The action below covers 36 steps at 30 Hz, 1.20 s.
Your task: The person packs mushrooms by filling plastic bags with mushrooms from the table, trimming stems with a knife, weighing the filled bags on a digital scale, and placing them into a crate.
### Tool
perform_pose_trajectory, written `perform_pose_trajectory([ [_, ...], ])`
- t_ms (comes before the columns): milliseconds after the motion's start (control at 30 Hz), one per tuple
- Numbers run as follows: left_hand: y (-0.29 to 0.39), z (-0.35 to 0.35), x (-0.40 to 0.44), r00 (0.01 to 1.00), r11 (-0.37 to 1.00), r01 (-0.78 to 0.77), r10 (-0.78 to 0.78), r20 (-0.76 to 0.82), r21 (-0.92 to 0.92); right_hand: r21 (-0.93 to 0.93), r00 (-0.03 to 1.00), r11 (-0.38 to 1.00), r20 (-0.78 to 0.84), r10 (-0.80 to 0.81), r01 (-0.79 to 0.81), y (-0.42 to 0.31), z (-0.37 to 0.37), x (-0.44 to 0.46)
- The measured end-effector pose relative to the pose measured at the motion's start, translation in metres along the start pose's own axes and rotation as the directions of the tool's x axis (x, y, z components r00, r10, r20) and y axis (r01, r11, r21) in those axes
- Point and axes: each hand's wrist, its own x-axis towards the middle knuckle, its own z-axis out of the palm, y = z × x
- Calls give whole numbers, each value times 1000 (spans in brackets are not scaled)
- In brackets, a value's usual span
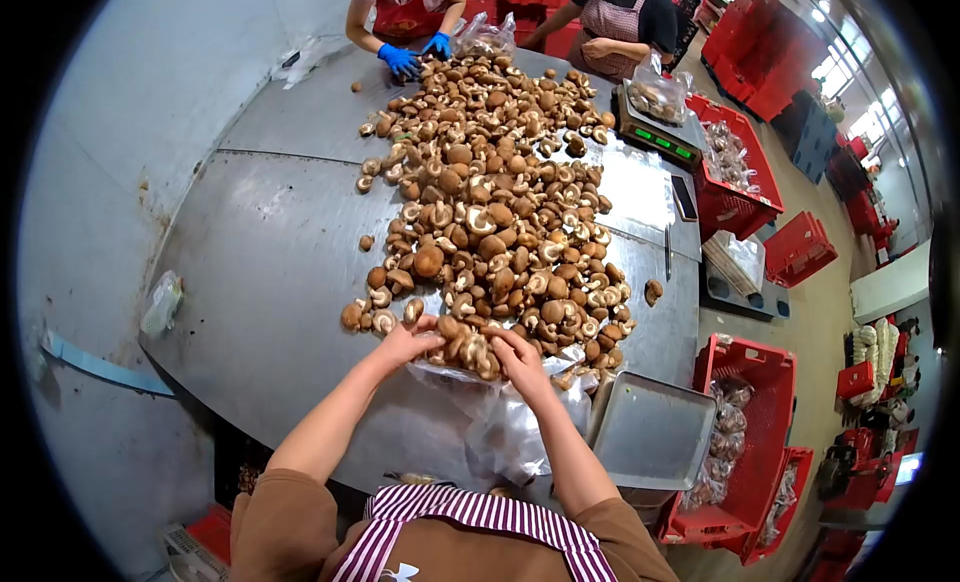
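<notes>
A long heap of brown mushrooms [500, 212] lies along the metal table. At its near end, my left hand [408, 342] and my right hand [515, 357] are on either side of a cluster of mushrooms [465, 350] at the mouth of a clear plastic bag [510, 437]. Curled fingers of my left hand touch the cluster from the left, with one mushroom just above them. My right hand's fingers bend around the cluster's right side. The bag hangs loosely toward me, and part of its opening is hidden under the mushrooms.
A metal tray [655, 432] is at the right, beside a red crate [745, 452] of bagged mushrooms. Farther back are a scale [655, 132] with a filled bag, a phone [684, 197] and another red crate [735, 212]. Two people stand across the table, one in blue gloves [400, 60].
</notes>
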Motion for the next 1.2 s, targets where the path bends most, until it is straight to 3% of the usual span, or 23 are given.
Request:
perform_pose_trajectory([
  [33, 0, 3, -11, 1000, 995, 4, -5, 8, 102, -73, 988, 985, 11, -153, 154, 6, -2, -10],
  [100, 1, 10, -36, 999, 956, 29, -32, 5, 294, -159, 991, 978, 33, -133, 136, 20, -4, -33],
  [167, 6, 21, -64, 981, 810, -184, 184, 56, 557, -177, 979, 963, 50, -196, 202, 22, 1, -59],
  [233, 2, 31, -84, 987, 799, -149, 152, 44, 583, -310, 956, 905, 49, -290, 290, 25, 3, -79],
  [367, -9, 47, -118, 983, 763, -172, 179, 52, 623, -355, 951, 902, -91, -294, 245, 36, 10, -110],
  [467, -28, 57, -137, 955, 714, -201, 296, -29, 671, -499, 881, 834, -252, -401, 236, 62, 10, -120],
  [500, -36, 60, -142, 953, 788, -157, 280, -118, 596, -497, 883, 836, -252, -397, 233, 77, 9, -120],
  [567, -32, 68, -153, 946, 852, -116, 251, -204, 511, -471, 870, 866, -344, -353, 165, 93, 8, -122],
  [633, -25, 78, -165, 915, 971, 36, 62, -398, 235, -331, 896, 940, -392, -211, 76, 101, 8, -127],
  [667, -31, 78, -167, 915, 972, 41, 57, -400, 233, -303, 904, 953, -403, -145, 18, 102, 7, -128],
  [733, -43, 75, -166, 846, 881, -89, 313, -431, 465, -326, 903, 942, -424, -70, -80, 96, 5, -132],
  [767, -46, 75, -168, 845, 882, -86, 311, -434, 464, -327, 904, 942, -421, -69, -80, 99, 3, -131],
  [833, -47, 76, -169, 755, 744, -150, 511, -411, 651, -194, 925, 967, -369, 85, -166, 111, -3, -126],
  [900, -44, 77, -172, 778, 783, -107, 450, -438, 613, -228, 930, 970, -368, -1, -89, 124, -7, -123],
  [967, -33, 80, -178, 798, 817, -64, 386, -462, 573, 223, 938, 964, -280, 206, -145, 99, -7, -125],
  [1000, -25, 82, -183, 784, 855, -114, 390, -483, 506, 305, 944, 952, -304, 129, -32, 91, -6, -127],
  [1033, -15, 83, -187, 769, 885, -165, 392, -505, 435, 305, 944, 952, -304, 130, -33, 78, -5, -132],
  [1100, 9, 85, -196, 729, 889, -237, 430, -533, 393, 346, 939, 918, -337, -70, 193, 49, -3, -145],
  [1200, 11, 83, -194, 684, 884, -310, 463, -564, 350, 301, 943, 926, -303, -134, 228, 42, 1, -152],
])
